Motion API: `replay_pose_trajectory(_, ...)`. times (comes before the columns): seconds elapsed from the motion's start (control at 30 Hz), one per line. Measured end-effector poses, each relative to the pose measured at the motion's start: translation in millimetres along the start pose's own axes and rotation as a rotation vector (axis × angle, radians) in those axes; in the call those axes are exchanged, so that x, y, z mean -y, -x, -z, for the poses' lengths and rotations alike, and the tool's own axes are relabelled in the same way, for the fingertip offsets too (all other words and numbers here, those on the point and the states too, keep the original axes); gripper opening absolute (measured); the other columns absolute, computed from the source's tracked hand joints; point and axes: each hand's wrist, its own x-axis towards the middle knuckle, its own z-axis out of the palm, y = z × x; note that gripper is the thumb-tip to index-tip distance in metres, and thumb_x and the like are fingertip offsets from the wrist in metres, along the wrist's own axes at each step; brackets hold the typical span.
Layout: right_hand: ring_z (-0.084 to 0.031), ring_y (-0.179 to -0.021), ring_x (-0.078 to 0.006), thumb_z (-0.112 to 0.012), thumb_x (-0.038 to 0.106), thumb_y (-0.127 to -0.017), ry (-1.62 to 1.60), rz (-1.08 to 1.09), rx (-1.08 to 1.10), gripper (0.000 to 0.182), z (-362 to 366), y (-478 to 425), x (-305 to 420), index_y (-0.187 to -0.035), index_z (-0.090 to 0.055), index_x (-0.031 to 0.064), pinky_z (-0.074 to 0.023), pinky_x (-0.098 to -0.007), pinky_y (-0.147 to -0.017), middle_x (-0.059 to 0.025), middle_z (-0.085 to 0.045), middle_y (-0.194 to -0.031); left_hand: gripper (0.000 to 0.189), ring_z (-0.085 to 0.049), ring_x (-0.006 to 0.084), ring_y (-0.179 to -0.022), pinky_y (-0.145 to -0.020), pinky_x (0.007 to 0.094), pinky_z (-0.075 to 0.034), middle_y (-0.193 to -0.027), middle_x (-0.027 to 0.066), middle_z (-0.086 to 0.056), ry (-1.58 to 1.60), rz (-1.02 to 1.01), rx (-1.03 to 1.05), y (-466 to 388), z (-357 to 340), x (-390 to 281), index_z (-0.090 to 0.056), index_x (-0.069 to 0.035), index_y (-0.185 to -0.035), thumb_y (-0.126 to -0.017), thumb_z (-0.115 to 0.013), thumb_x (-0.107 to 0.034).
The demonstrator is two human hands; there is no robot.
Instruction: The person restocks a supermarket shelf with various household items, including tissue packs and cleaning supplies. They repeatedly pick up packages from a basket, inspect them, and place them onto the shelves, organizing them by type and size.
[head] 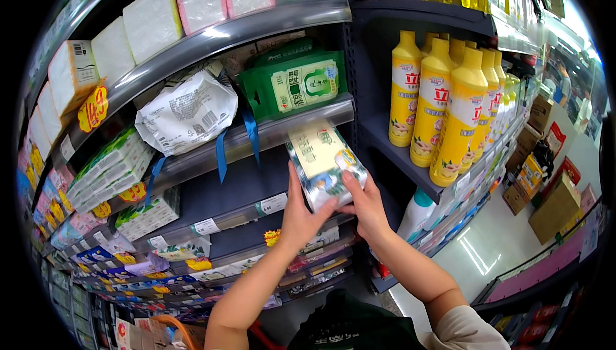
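Between both hands is a plastic-wrapped pack of tissues or wipes point(315, 150), cream with a blue and green printed pattern. My left hand point(305, 217) grips its left side and lower edge. My right hand point(368, 201) holds the lower right corner, the thumb across the printed face. The pack's far end reaches the clear front lip of a shelf point(317, 112). Just above lies a green soft pack point(298, 83). Left of that rests a white crumpled pack point(190, 112) bearing small print, with blue straps point(252, 133) hanging nearby.
Yellow bottles point(438, 104) stand on a corner shelf to the right. Stacked green-and-white tissue packs point(113, 172) lie on the left, below larger white packs point(149, 23). Cardboard boxes point(556, 205) stand beyond the aisle floor point(474, 253). An orange-handled basket point(171, 323) holds boxes at lower left.
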Motion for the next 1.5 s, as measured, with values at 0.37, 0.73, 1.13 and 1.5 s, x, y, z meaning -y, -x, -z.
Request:
replay_pose_trajectory(0.37, -0.062, -0.085, -0.0124, -0.060, 0.039, -0.091, 0.257, 0.128, 0.054, 0.050, 23, -74, -9, -0.130, -0.047, 0.0101, -0.0534, -0.0249, -0.056, -0.0041, -0.062, -0.106, 0.087, -0.054, 0.0407, -0.114, -0.093, 0.0377, -0.043, -0.125, 0.0300, -0.051, -0.344, 0.106, -0.034, -60, -8, 8, -0.008, 0.006, -0.145, -0.088, -0.061, -0.031)
replay_pose_trajectory(0.73, -0.059, -0.085, -0.0100, -0.055, 0.011, -0.093, 0.164, 0.409, -0.119, 0.044, 27, -12, -59, -0.132, -0.037, 0.0033, -0.0511, -0.0198, -0.063, -0.0107, -0.051, -0.126, 0.059, -0.043, 0.0256, -0.129, -0.106, 0.0359, -0.032, -0.136, 0.0186, -0.047, -0.198, 0.014, -0.205, 46, -2, 6, -0.036, 0.001, -0.138, -0.086, -0.061, -0.007)
replay_pose_trajectory(1.13, -0.060, -0.100, -0.0355, -0.064, 0.008, -0.080, 0.974, 0.502, 0.693, 0.031, -84, 40, -190, -0.110, -0.056, 0.0034, -0.0499, -0.0376, -0.082, -0.0155, -0.061, -0.109, 0.056, -0.049, 0.0208, -0.115, -0.095, 0.0313, -0.043, -0.131, 0.0146, -0.044, 0.449, 0.475, -0.749, 191, 122, 88, -0.034, -0.005, -0.137, -0.087, -0.056, 0.001)
replay_pose_trajectory(1.5, -0.038, -0.120, -0.0425, -0.067, 0.015, -0.075, 1.667, 0.923, 0.396, 0.064, -153, -41, -283, -0.131, -0.039, 0.0000, -0.0335, -0.0504, -0.102, -0.0232, -0.042, -0.129, 0.074, -0.038, 0.0288, -0.129, -0.110, 0.0383, -0.032, -0.149, 0.0202, -0.021, 1.018, 0.554, -0.770, 184, 204, 140, -0.010, 0.004, -0.146, -0.086, -0.055, 0.000)
